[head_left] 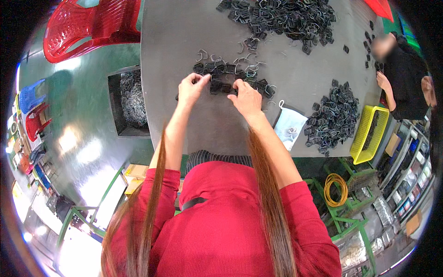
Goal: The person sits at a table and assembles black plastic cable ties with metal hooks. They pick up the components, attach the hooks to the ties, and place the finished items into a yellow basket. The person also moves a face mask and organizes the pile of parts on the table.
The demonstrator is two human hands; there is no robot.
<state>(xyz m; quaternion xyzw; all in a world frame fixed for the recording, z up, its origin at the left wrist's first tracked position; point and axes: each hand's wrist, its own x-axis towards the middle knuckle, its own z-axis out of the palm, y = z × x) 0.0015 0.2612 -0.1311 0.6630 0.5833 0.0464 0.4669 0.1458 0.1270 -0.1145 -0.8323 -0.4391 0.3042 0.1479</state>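
Observation:
My left hand [190, 88] is closed, thumb and index finger pinched at the left end of a row of black plastic pieces [222, 68]. What lies between those fingertips is too small to tell. Curled over the row's near side, my right hand [248, 99] has its thumb and forefinger close together at a black piece [220, 87]; its grip is partly hidden. Bent silvery wire hooks [251, 69] lie among these pieces and just beyond them. A light blue face mask [290, 125] rests to the right of my right forearm.
On the grey table [180, 37] are a big heap of black pieces [290, 21] at the far side and another heap [333, 117] at right. A yellow basket [369, 134] stands by the right edge, near a co-worker [406, 78]. Left are a black bin [131, 101] and red chair [97, 27].

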